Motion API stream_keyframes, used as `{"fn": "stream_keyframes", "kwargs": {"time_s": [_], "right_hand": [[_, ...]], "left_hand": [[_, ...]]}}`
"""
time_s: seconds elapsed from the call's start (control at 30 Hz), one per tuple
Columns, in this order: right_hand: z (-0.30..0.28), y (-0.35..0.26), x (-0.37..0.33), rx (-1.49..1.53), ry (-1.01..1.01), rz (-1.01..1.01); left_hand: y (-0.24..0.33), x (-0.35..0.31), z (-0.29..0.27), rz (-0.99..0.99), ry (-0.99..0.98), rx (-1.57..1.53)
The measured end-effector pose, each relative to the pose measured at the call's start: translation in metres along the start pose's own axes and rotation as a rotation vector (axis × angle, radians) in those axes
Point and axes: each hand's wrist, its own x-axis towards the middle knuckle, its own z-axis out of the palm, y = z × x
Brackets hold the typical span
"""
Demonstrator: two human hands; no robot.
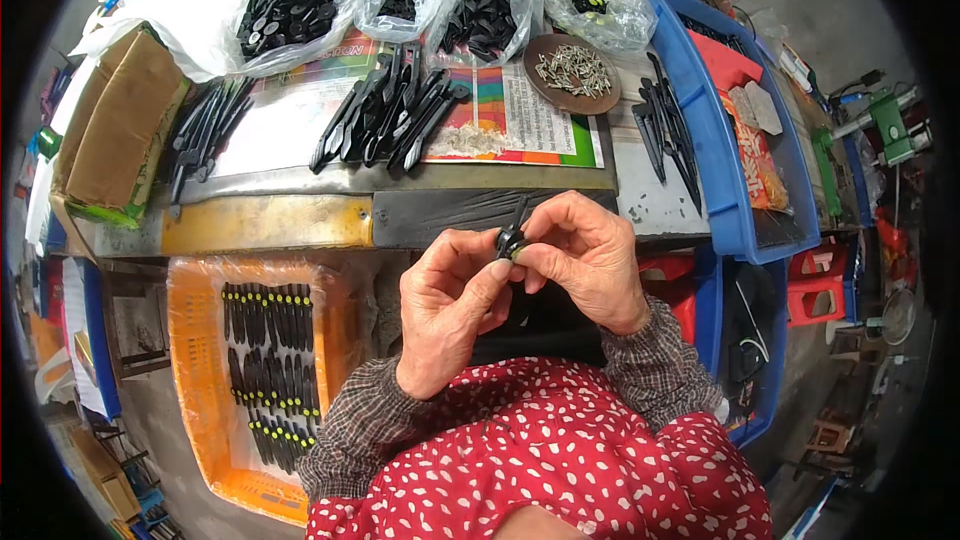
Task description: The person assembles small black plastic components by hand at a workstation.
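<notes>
In front of my chest, at the near edge of the bench, my left hand (452, 302) and my right hand (588, 262) meet on a small black round part (510, 240). A bit of yellow-green shows at its lower side, and a thin dark piece points up from it. Both hands pinch it between thumb and fingers; the fingertips hide much of its shape. Beyond them, a pile of long black plastic pieces (392, 110) lies on a colourful printed sheet (470, 145). A brown dish (537, 52) of small metal pins or screws stands to the right of that pile.
Clear bags of black parts (290, 15) line the back. An open cardboard box (120, 120) stands at left. An orange crate (195, 380) below holds rows of black pieces with yellow-green dots. A blue bin (735, 210) flanks the bench at right, beside more black strips (665, 120).
</notes>
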Motion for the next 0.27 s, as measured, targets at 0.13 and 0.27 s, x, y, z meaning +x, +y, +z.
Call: {"fn": "stream_keyframes", "kwargs": {"time_s": [0.13, 0.27], "right_hand": [[-0.0048, 0.0040, 0.0013, 0.081, -0.032, 0.019], [-0.0050, 0.0047, 0.0015, 0.182, -0.040, 0.066]], "left_hand": [[-0.0023, -0.0006, -0.0013, -0.001, -0.022, -0.028], [-0.0028, -0.0025, -0.0020, -0.008, -0.022, -0.029]]}}
